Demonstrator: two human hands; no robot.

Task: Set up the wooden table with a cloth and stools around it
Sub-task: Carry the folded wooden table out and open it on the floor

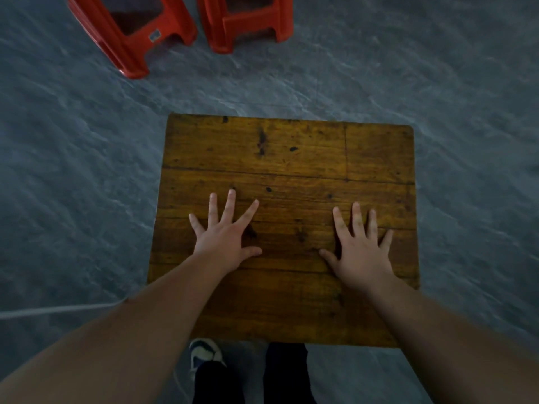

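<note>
A small wooden table (pixel 291 158) with a worn, dark-stained plank top stands on the grey floor right in front of me. My left hand (pixel 226 237) lies flat on the top, fingers spread, left of the middle. My right hand (pixel 361 246) lies flat on the right side, fingers also spread. Neither hand holds anything. Two red plastic stools stand on the floor beyond the table, one (pixel 125 27) at the upper left and the other (pixel 248 21) beside it to the right. No cloth is in view.
Grey mottled floor (pixel 437 68) surrounds the table on all sides. A thin pale cord (pixel 58 310) runs across the floor at the left. My legs and one shoe (pixel 204 352) show just below the table's near edge.
</note>
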